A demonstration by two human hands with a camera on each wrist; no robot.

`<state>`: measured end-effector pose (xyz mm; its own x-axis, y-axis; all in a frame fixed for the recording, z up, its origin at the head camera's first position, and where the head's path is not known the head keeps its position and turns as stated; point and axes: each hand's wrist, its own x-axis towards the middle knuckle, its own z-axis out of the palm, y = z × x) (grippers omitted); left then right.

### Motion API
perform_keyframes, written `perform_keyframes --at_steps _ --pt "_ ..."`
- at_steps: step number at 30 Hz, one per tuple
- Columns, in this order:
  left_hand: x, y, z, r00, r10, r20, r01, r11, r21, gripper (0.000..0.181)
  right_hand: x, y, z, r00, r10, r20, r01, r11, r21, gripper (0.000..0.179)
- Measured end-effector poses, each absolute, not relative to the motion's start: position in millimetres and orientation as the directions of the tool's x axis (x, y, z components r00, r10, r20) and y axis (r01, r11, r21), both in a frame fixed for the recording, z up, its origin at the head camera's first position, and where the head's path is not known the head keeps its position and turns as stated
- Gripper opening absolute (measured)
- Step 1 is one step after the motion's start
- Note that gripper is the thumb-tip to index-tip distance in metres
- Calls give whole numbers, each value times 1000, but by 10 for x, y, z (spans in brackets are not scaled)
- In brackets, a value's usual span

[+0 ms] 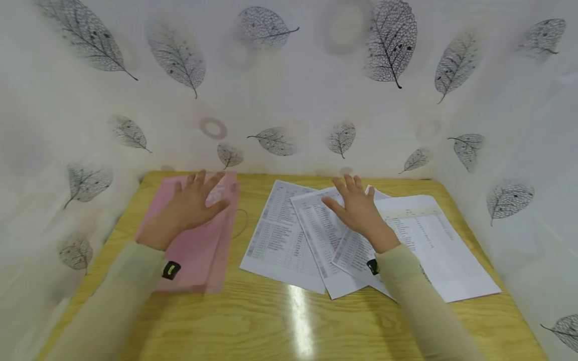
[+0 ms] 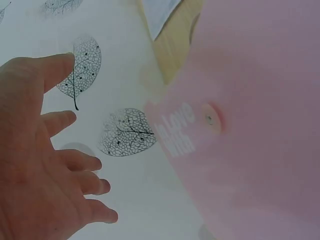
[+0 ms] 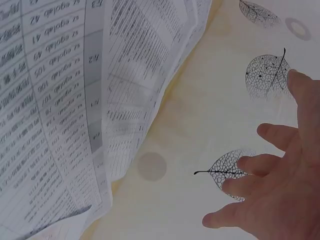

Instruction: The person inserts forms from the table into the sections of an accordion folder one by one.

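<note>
My left hand [image 1: 191,203] hovers over a pink file folder [image 1: 198,255], fingers spread and holding nothing. White lettering and a small round button [image 2: 212,118] show on the folder in the left wrist view. On the right, my right hand [image 1: 358,210] hangs above overlapping printed sheets, also spread and holding nothing. One printed sheet [image 1: 282,235] lies at the left of the group, a second sheet [image 1: 316,230] overlaps it, and a further paper [image 1: 442,255] with a beige header band lies at the far right. In the right wrist view, printed tables cover the sheets [image 3: 45,110].
The wooden table [image 1: 253,326] ends at a pale curtain [image 1: 298,100] with leaf prints, which stands behind it and on both sides. A thin string loop [image 1: 246,220] lies at the folder's right edge. Each wrist wears a dark strap device [image 1: 171,269].
</note>
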<state>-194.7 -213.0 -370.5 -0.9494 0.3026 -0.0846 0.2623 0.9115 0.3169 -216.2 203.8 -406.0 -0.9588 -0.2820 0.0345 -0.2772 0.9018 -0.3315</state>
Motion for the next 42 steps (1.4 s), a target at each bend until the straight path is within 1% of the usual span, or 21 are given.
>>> perform_keyframes --at_steps 3,11,15,26,33,42 --pt "-1933 -2160 -3735 -943 317 -96 271 906 326 77 -2176 1929 -4115 -947 -319 47 -316 890 -329 77" --pt "-1869 -2183 -3912 -931 347 -114 295 899 324 73 -2135 1598 -4230 -908 -418 22 -393 833 -390 70" --pt "-1840 -2167 -3992 -931 345 -123 294 904 311 72 -2098 1411 -4321 -883 -468 3 -437 822 -366 67" --pt "-1789 -2168 -4163 -930 336 -146 282 911 302 73 -1992 963 -4439 -819 -569 -70 -514 783 -351 64" --pt "-1793 -2187 -4223 -932 330 -150 274 912 305 75 -1939 666 -4535 -792 -601 -106 -547 776 -315 62" --pt "-1767 -2175 -4253 -932 327 -154 271 914 301 76 -1912 373 -4623 -761 -631 -148 -568 760 -316 67"
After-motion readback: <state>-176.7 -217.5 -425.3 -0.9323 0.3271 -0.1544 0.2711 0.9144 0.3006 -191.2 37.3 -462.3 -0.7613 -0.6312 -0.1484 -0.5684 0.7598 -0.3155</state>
